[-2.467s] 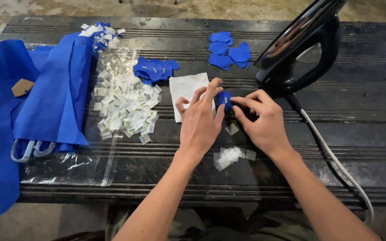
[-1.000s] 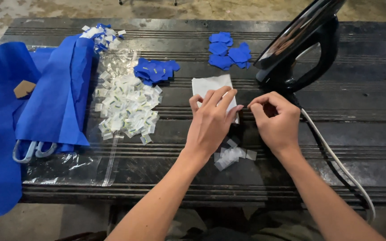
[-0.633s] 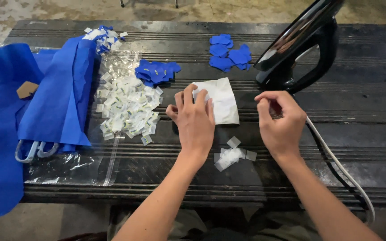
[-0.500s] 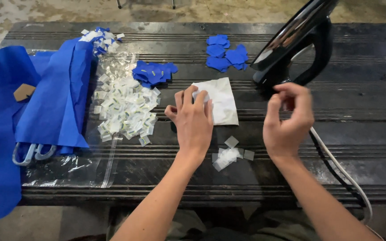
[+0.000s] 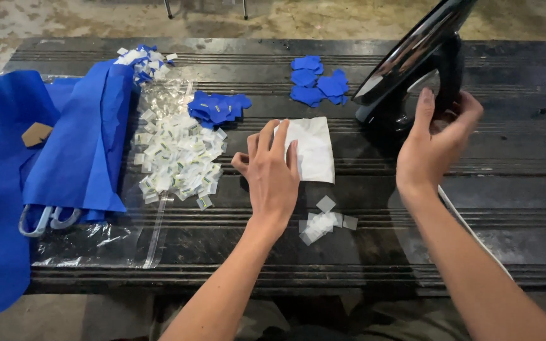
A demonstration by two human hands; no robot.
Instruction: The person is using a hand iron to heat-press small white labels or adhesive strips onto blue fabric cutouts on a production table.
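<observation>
The left hand lies flat and open on the white sheet mid-surface; the right hand reaches, fingers spread, for the iron's handle, not yet grasped. Pressing appears still undone.

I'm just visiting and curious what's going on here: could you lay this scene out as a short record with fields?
Surface: dark ribbed table
Left hand: flat, palm down, pressing the white cloth
Right hand: raised, open, reaching at the handle of the black iron, which stands upright
Near the hands: small pale squares
Farther left: heap of white labels on clear plastic, blue patches, blue fabric bags
Farther back: more blue pieces
</observation>
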